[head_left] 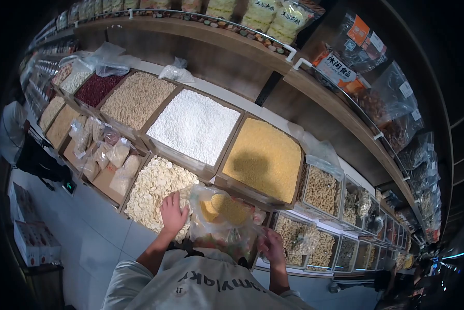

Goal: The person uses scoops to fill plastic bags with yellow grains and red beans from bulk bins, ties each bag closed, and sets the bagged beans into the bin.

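My left hand [174, 213] lies palm down with its fingers stretched out over a bin of pale, flat dried slices [157, 186]. Right beside it is a clear plastic bag [198, 195] with yellow millet-like grain [229, 208] inside. My right hand [272, 245] is closed on the bag's right edge, which is drawn out towards it. Under the bag are colourful packages, partly hidden by the plastic. A larger bin of yellow grain [268, 150] stands just behind, with a dark shadow across it.
Bins of white grain [196, 124], tan grain [139, 98] and dark red beans [98, 88] line the back row. Small filled bags [110, 152] lie in a left tray. Clear boxes of peanuts [322, 191] stand to the right. Above runs a railed shelf [232, 44]. A person [15, 126] stands far left.
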`<state>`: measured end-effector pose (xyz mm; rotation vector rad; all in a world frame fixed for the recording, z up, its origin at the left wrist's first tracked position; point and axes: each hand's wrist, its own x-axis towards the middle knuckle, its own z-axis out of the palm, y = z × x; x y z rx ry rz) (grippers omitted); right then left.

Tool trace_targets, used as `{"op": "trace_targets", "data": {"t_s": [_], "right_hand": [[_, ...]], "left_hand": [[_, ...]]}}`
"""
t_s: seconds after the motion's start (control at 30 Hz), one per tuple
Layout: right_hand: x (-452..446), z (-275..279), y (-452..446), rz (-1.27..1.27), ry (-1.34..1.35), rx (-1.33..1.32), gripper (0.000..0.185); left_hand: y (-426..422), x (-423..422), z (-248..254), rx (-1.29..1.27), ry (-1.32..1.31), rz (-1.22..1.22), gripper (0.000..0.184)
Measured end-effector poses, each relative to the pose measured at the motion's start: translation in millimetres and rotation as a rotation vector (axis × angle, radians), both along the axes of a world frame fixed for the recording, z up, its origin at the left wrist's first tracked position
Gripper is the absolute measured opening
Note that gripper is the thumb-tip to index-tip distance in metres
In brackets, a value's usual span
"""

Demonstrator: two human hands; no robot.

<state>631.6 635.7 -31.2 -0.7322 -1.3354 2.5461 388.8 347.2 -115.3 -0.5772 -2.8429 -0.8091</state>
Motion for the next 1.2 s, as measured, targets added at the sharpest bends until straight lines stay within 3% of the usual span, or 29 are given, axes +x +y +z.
{"op": "trace_targets", "data": {"t_s": [0.27, 0.33, 0.57, 0.63, 0.77, 0.83, 1.07, 1.2], "right_hand": [[-11, 8, -4, 0.075, -0.133, 0.104, 0.041], [-19, 13, -5, 0.171, -0.256, 0.320, 0.039], [-44, 33, -21, 0.310, -0.406, 0.577, 0.037], [-49, 46, -30, 0.367, -0.436, 0.809, 0.036], [-55, 71, -40, 0.451, -0.427, 0.965, 0.036], [-54, 69, -40, 0.476, -0.274, 1.184, 0.036], [-65, 129, -38, 0.591, -0.392, 1.232, 0.029], [-46, 163, 0, 0.214, -0.451, 0.959, 0.025]], "left_hand": [[1, 0, 7, 0.001, -0.004, -0.002, 0.065], [1, -1, 6, -0.004, -0.009, 0.000, 0.064], [0, -1, 8, 0.017, -0.057, -0.004, 0.065], [0, -1, 7, 0.014, -0.058, -0.006, 0.065], [1, 0, 9, 0.018, -0.053, -0.004, 0.065], [0, 0, 7, 0.019, -0.045, -0.005, 0.065], [0, -1, 5, 0.026, -0.071, -0.015, 0.065], [-1, 0, 2, 0.024, -0.030, -0.008, 0.065]]}}
